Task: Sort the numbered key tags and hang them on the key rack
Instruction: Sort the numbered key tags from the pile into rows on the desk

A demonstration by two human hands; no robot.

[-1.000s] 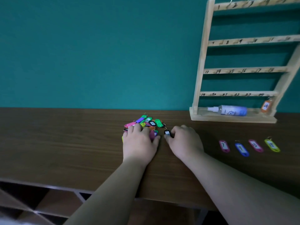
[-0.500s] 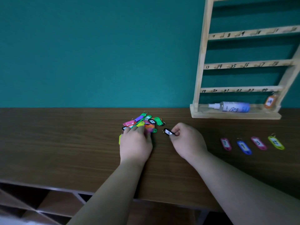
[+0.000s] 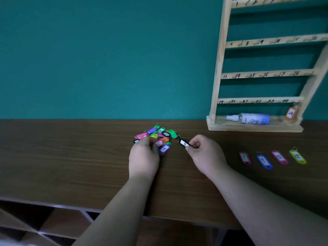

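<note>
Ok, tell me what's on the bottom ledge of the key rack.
A white-and-blue bottle lies on its side there, nozzle pointing left. An orange tag marked 24 hangs at the right end of the ledge. The ledge behind the bottle is covered.

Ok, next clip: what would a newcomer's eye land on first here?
The bright heap of key tags at centre, with the left hand on its near edge, stands out. Just right of it the right hand pinches a black tag. Far right, four tags lie in a row before the wooden rack, where one orange tag hangs.
</note>
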